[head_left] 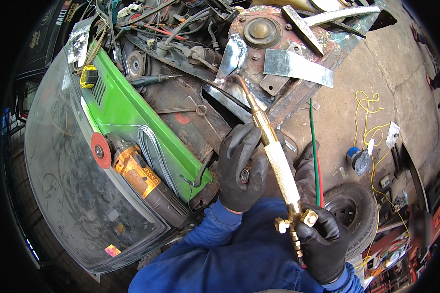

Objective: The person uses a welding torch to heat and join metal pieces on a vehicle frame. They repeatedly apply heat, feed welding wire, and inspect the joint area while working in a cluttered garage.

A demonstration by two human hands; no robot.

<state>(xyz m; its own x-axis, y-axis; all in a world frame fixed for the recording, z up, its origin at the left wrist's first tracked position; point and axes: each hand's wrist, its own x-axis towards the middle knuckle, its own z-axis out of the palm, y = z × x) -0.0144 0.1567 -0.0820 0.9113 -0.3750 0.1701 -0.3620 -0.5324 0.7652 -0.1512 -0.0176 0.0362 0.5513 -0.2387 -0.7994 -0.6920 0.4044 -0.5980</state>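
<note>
Tape measure (88, 77), tyre (366, 215), perhaps a dark vehicle (40, 46).

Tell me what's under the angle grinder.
Around the angle grinder, dark windshield glass shows on one side, and the green panel with looped grey wire on the other. Whatever is directly beneath its body is covered.

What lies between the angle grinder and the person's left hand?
In the head view: coiled grey wire, the green panel and a dark, curved piece nearest the left hand.
</note>
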